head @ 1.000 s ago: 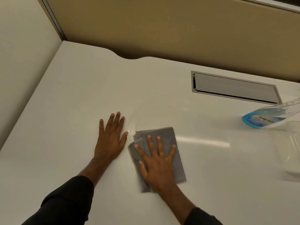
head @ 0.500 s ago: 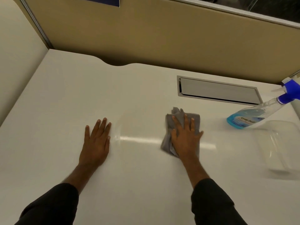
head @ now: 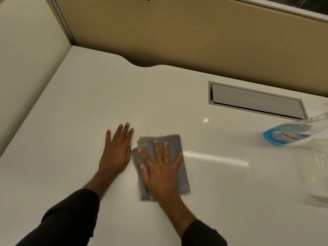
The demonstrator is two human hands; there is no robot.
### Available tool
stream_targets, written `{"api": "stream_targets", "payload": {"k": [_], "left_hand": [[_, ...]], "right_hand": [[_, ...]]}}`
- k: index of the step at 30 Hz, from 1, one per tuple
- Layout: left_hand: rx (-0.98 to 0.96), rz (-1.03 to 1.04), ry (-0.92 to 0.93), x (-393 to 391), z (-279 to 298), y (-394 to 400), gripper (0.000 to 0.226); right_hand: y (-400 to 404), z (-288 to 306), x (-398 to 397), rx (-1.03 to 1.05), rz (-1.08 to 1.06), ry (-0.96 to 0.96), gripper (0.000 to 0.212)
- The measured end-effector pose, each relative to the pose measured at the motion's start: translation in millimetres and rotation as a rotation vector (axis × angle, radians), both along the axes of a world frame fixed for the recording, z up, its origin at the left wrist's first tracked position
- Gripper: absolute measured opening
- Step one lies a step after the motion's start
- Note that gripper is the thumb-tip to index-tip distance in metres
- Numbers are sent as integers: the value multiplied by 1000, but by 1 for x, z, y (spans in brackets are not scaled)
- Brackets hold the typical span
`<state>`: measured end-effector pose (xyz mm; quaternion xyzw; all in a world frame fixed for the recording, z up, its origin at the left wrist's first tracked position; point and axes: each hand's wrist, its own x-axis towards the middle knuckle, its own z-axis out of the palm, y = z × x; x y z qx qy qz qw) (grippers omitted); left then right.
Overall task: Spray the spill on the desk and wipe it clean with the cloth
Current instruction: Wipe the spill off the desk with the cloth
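Note:
A grey folded cloth (head: 178,143) lies flat on the white desk (head: 88,107), near the middle. My right hand (head: 160,173) presses down on it, palm flat and fingers spread, and hides most of its centre. Just left of the cloth, my left hand (head: 116,151) rests flat on the bare desk and holds nothing; its edge nearly touches the cloth. A clear spray bottle with blue liquid (head: 287,134) lies tilted at the far right, its head cut off by the frame edge. I cannot make out a spill; only a bright reflection streak shows right of the cloth.
A clear plastic container (head: 317,171) sits at the right edge, below the bottle. A metal cable flap (head: 255,102) is set into the desk at the back right. Tan partition panels (head: 177,32) close off the back and left sides.
My right hand has slid the cloth back from the middle right to just beside my left hand, where it was a second ago. The cloth now lies flatter. My left hand stayed planted.

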<state>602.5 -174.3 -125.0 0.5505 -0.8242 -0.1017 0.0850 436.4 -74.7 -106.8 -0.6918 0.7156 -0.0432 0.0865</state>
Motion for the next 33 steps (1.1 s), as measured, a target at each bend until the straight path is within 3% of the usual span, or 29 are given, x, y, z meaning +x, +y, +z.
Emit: {"api": "stream_targets", "payload": {"k": [4,6,15,25,33], "left_hand": [[3,5,5,-1,2,1,54],[6,5,6,-1,2,2,54],[3,0,-74,-1,0,0,54],[-2,-16,-72,0,3,3,56],[18,-3,-72,0,2,0,57]], "right_hand": [[-68,4,-27,48,-198,-17,58],[-74,5,-38,73,-201,-4,59],[61,-11,-23,13,217,41,61],[-99,0,-7,57,-95,2,60],[-65,-10,-2,-22,-9,-4,62]]}}
